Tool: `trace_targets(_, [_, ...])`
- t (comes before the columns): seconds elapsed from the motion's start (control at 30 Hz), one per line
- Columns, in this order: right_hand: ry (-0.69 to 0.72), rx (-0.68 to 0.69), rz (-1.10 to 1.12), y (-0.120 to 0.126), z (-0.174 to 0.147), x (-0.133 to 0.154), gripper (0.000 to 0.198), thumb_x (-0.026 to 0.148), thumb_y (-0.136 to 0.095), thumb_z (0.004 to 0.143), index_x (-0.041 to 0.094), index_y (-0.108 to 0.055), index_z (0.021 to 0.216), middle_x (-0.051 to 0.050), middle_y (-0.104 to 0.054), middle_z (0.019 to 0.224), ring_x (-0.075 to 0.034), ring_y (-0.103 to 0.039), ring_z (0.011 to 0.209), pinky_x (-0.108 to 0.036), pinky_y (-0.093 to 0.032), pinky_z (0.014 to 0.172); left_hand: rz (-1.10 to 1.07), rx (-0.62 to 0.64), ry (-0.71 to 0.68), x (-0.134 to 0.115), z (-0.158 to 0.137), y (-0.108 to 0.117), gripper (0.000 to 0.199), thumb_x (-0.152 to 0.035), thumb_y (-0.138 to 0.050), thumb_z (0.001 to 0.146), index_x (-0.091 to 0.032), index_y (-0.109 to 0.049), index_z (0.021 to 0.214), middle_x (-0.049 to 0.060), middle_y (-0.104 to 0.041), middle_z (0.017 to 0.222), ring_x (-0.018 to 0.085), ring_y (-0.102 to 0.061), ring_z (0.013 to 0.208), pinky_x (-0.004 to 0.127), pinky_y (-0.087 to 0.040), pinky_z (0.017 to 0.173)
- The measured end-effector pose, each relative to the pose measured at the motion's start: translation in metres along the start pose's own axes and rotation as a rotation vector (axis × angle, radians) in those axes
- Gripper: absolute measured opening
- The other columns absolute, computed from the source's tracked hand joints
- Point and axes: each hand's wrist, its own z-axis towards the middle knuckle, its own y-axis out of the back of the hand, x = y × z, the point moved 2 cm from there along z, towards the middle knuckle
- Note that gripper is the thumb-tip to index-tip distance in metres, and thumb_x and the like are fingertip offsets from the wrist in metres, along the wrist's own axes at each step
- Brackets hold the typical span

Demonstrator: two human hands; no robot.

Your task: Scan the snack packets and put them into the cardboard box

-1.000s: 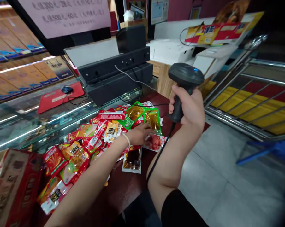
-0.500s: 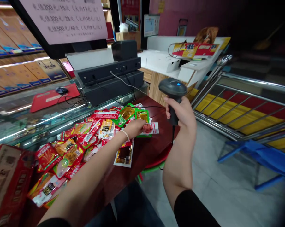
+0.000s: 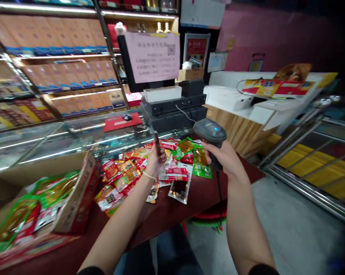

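My right hand (image 3: 222,156) grips a black handheld barcode scanner (image 3: 209,131) by its handle; a blue light glows on top and its cable hangs down. To its left, my left hand (image 3: 155,160) is closed on a small snack packet (image 3: 157,144), raised upright and seen nearly edge-on, so its print is hidden. Beneath and around the left hand, red, orange and green snack packets (image 3: 129,173) lie in a loose pile on the dark red table (image 3: 201,198). A green-edged packet (image 3: 201,162) and a silver-edged dark packet (image 3: 180,190) lie at the pile's right side.
An open cardboard box (image 3: 85,191) with more packets stands on the left. Behind the pile are a glass counter (image 3: 83,143), a red mat (image 3: 122,122) with a mouse, and a monitor covered by a pink sheet (image 3: 152,57). Metal railing (image 3: 301,179) runs along the right.
My left hand has lifted from the packets at the pile's right end and moved left, now with a packet in it. The scanner stays in my right hand. The view has swung left.
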Motion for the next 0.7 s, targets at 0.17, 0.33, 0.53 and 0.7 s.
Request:
trace_targets(0.17, [-0.064,0.178,0.012,-0.067,-0.003,-0.008,0.040,0.049,-0.072,0.081,0.022,-0.049,0.062,0.003,-0.050,0.046,-0.011,-0.043,0.038,-0.025,-0.037,0.040,-0.218,-0.003,0.210,-0.049,-0.064,0.054,0.009,-0.017,-0.051,0.093,-0.019,-0.050,0.084,-0.003,-0.041,0.068,0.004,-0.032,0.045,0.013,-0.030,0.039])
trace_targets(0.33, [-0.159,0.325,0.049,-0.118,-0.011,-0.014,0.039,0.052,-0.076,0.077,0.023,-0.050,0.070,0.004,-0.052,0.050,-0.012,-0.044,0.037,-0.025,-0.034,0.037,-0.321,-0.046,0.309,-0.082,-0.108,0.087,0.011,-0.013,-0.043,0.096,-0.020,-0.051,0.092,-0.002,-0.042,0.073,0.005,-0.032,0.044,0.014,-0.030,0.038])
trace_targets(0.53, [-0.141,0.576,-0.110,-0.162,-0.021,-0.003,0.028,0.047,-0.073,0.079,0.024,-0.058,0.079,0.005,-0.050,0.044,-0.014,-0.044,0.036,-0.027,-0.036,0.039,-0.372,-0.044,0.332,-0.097,-0.132,0.118,0.009,-0.012,-0.045,0.095,-0.020,-0.049,0.091,-0.001,-0.043,0.074,0.004,-0.035,0.045,0.014,-0.031,0.038])
trace_targets(0.7, [-0.091,0.654,-0.259,-0.180,-0.026,-0.001,0.023,0.043,-0.072,0.079,0.023,-0.065,0.089,0.004,-0.054,0.045,-0.016,-0.047,0.037,-0.029,-0.037,0.041,-0.388,-0.032,0.303,-0.097,-0.137,0.128,0.009,-0.011,-0.047,0.094,-0.019,-0.050,0.091,0.000,-0.043,0.076,0.004,-0.035,0.047,0.012,-0.032,0.039])
